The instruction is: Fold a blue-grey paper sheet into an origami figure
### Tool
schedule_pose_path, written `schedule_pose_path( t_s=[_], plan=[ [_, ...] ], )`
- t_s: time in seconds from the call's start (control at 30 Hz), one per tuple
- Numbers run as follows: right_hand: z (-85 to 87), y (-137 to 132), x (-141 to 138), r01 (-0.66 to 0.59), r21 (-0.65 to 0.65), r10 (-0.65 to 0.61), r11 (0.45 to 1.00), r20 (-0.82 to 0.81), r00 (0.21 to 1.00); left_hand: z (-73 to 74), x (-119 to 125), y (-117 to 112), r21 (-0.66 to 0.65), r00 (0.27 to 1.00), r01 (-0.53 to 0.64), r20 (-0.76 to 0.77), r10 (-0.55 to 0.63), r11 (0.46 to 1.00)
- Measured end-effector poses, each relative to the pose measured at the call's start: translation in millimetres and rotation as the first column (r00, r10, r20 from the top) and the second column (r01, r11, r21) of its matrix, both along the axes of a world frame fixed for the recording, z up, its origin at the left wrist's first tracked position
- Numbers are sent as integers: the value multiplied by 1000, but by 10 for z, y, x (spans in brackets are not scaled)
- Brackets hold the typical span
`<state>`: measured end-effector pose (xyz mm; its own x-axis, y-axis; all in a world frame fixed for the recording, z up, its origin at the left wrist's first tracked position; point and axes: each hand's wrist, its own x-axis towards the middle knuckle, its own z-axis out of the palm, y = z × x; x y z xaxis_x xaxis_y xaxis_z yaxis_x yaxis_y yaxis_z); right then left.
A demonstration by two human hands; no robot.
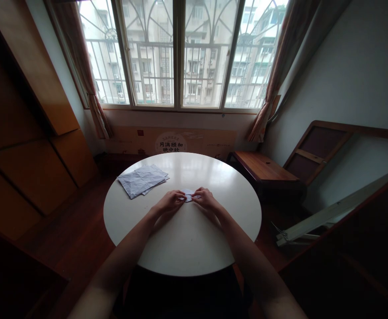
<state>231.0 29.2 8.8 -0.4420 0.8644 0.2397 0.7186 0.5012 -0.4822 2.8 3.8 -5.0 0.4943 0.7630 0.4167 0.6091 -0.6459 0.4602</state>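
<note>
Over the middle of a round white table (187,248), a small folded piece of paper (188,196) is held between both hands. My left hand (172,200) pinches its left side, and my right hand (205,198) grips its right side, fingers closed on each. Parts of the paper are hidden behind the fingers. To the left on the tabletop lies a stack of creased, pale grey-blue paper sheets (143,179), apart from both hands.
Beyond the table a printed box panel (197,141) stands below the barred window (177,57). A low wooden table (265,166) is at the right, near a leaning wooden frame (313,141). Cabinets (24,186) line the left wall.
</note>
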Motion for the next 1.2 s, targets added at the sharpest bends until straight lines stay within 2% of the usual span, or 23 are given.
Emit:
schedule_pose_path(
  t_s=[0.23,0.63,0.93,1.2],
  plan=[
    [-20,11,2,-2,19,2,1000,10,1000,-47,-2,37,18,1000,12,25,-12,1000],
    [50,-31,-21,0,-28,0,1000,2,1000,95,25,-56,-35,1000,-23,-7,23,999],
    [15,1,-21,-144,-22,139,989,-161,977,123,17,-74,-28,998,-36,-52,35,999],
    [6,10,-21,-139,-44,129,989,-184,974,106,12,-72,-7,997,-30,-72,30,1000]
  ],
)
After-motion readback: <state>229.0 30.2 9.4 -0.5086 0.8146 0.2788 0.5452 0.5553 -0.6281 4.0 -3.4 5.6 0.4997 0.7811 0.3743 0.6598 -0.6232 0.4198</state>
